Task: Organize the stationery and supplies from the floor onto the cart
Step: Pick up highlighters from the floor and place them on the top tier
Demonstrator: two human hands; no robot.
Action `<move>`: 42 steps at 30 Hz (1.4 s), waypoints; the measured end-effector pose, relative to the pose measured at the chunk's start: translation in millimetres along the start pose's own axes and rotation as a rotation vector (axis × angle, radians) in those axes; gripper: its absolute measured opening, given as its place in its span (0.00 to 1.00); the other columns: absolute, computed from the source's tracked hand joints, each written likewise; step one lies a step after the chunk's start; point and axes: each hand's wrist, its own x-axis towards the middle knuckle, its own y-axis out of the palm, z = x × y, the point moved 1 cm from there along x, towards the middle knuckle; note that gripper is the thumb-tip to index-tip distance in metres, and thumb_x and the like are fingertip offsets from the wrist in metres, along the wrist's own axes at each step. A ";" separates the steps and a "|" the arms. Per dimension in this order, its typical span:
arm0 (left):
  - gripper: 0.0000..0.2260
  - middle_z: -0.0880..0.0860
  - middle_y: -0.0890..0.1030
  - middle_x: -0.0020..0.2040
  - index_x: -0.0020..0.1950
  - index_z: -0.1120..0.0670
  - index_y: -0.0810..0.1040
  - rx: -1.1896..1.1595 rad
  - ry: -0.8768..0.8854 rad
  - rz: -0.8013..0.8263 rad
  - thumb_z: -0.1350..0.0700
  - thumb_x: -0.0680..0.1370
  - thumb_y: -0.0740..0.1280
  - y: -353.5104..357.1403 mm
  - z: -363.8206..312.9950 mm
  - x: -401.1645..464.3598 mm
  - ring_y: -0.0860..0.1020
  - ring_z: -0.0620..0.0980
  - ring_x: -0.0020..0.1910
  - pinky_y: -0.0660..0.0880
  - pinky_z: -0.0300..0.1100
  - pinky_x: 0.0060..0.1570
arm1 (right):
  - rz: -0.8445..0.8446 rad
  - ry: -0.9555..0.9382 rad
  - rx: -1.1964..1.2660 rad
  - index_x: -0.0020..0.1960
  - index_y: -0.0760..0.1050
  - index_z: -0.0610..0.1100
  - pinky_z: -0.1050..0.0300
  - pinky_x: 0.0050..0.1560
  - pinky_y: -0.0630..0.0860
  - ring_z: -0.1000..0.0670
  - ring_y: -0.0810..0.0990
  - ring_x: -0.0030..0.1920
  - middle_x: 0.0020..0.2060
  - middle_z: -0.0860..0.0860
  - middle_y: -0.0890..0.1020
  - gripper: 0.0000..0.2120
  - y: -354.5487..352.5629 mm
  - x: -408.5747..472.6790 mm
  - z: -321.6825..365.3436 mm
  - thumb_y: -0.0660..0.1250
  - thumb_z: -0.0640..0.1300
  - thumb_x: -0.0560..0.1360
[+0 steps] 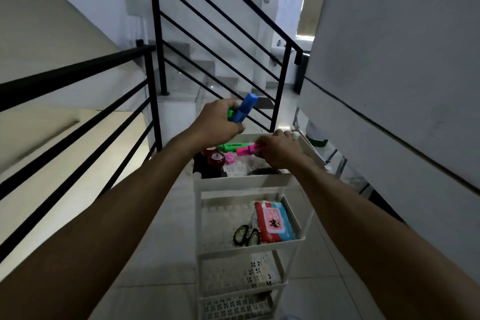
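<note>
A black stair railing [153,60] stands left of and behind the white cart [241,182]. My left hand [218,122] hovers above the cart's top tray, at its far left corner, fingers wrapped around a blue marker [245,109] that points up and away, with something green [230,114] tucked in the same grip. In the top tray lie a green marker [231,147] and a dark red round thing [216,159]. My right hand [279,149], over the tray's right side, pinches a pink marker [245,150] low above the tray. One shelf below the top tray, black-handled scissors [245,236] lie just left of a red and blue packet [275,221].
</note>
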 end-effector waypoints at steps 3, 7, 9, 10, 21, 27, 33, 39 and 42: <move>0.13 0.42 0.75 0.42 0.54 0.48 0.74 -0.024 0.011 0.008 0.59 0.73 0.72 -2.1 5.2 1.9 0.74 0.39 0.40 0.69 0.34 0.37 | 0.056 -0.007 0.092 0.65 0.72 0.54 0.46 0.62 0.70 0.44 0.71 0.61 0.58 0.46 0.75 0.17 12.6 5.6 -1.8 0.65 0.55 0.77; 0.14 0.50 0.78 0.46 0.57 0.53 0.76 -0.002 -0.005 0.021 0.59 0.73 0.72 0.7 5.0 4.1 0.76 0.44 0.42 0.71 0.36 0.40 | 0.005 -0.003 0.329 0.69 0.69 0.51 0.48 0.61 0.74 0.46 0.74 0.62 0.65 0.46 0.74 0.26 10.1 0.6 -3.2 0.71 0.50 0.73; 0.16 0.53 0.79 0.50 0.60 0.54 0.76 -0.005 -0.024 0.031 0.59 0.73 0.72 3.4 3.7 5.6 0.78 0.48 0.46 0.75 0.40 0.46 | -0.020 -0.023 0.610 0.73 0.63 0.52 0.48 0.64 0.72 0.47 0.70 0.66 0.69 0.47 0.70 0.35 -3.0 -6.4 1.6 0.75 0.48 0.70; 0.17 0.53 0.80 0.51 0.61 0.54 0.76 -0.012 -0.028 0.040 0.59 0.73 0.71 5.4 2.4 6.4 0.79 0.49 0.48 0.77 0.42 0.48 | -0.023 -0.065 0.729 0.74 0.61 0.52 0.48 0.65 0.72 0.48 0.68 0.68 0.70 0.48 0.68 0.40 -10.7 -10.3 4.8 0.77 0.47 0.68; 0.17 0.54 0.81 0.50 0.61 0.56 0.77 -0.018 -0.009 0.136 0.59 0.73 0.72 19.2 -6.6 15.0 0.80 0.51 0.49 0.79 0.47 0.51 | 0.236 -0.116 1.281 0.74 0.54 0.61 0.45 0.63 0.74 0.45 0.75 0.63 0.65 0.45 0.72 0.42 -41.6 -28.8 2.2 0.75 0.44 0.71; 0.23 0.54 0.78 0.60 0.64 0.54 0.76 0.219 0.064 0.128 0.60 0.70 0.75 28.4 -3.6 23.9 0.76 0.47 0.48 0.71 0.32 0.43 | 0.111 -0.033 1.354 0.66 0.71 0.52 0.53 0.52 0.79 0.45 0.79 0.56 0.59 0.45 0.77 0.17 -44.1 -21.4 -2.3 0.64 0.53 0.79; 0.24 0.54 0.75 0.64 0.63 0.48 0.72 0.299 -0.026 0.188 0.52 0.69 0.76 36.2 19.4 43.9 0.74 0.52 0.61 0.72 0.42 0.53 | 0.009 0.129 1.430 0.57 0.79 0.40 0.58 0.44 0.80 0.47 0.81 0.45 0.52 0.41 0.80 0.10 -32.2 -1.7 -8.5 0.64 0.44 0.80; 0.27 0.53 0.76 0.65 0.68 0.50 0.72 0.306 -0.127 0.179 0.45 0.71 0.73 26.6 47.9 50.2 0.75 0.51 0.60 0.71 0.43 0.55 | -0.019 0.274 1.359 0.52 0.80 0.36 0.66 0.39 0.79 0.50 0.81 0.46 0.46 0.43 0.82 0.11 -9.7 11.9 -3.4 0.66 0.44 0.78; 0.20 0.52 0.77 0.63 0.63 0.51 0.76 0.324 -0.088 0.147 0.46 0.74 0.71 19.8 55.3 46.7 0.76 0.50 0.58 0.73 0.44 0.56 | -0.023 0.232 1.114 0.45 0.79 0.45 0.61 0.44 0.79 0.50 0.80 0.47 0.45 0.47 0.81 0.06 3.4 23.1 1.7 0.67 0.47 0.77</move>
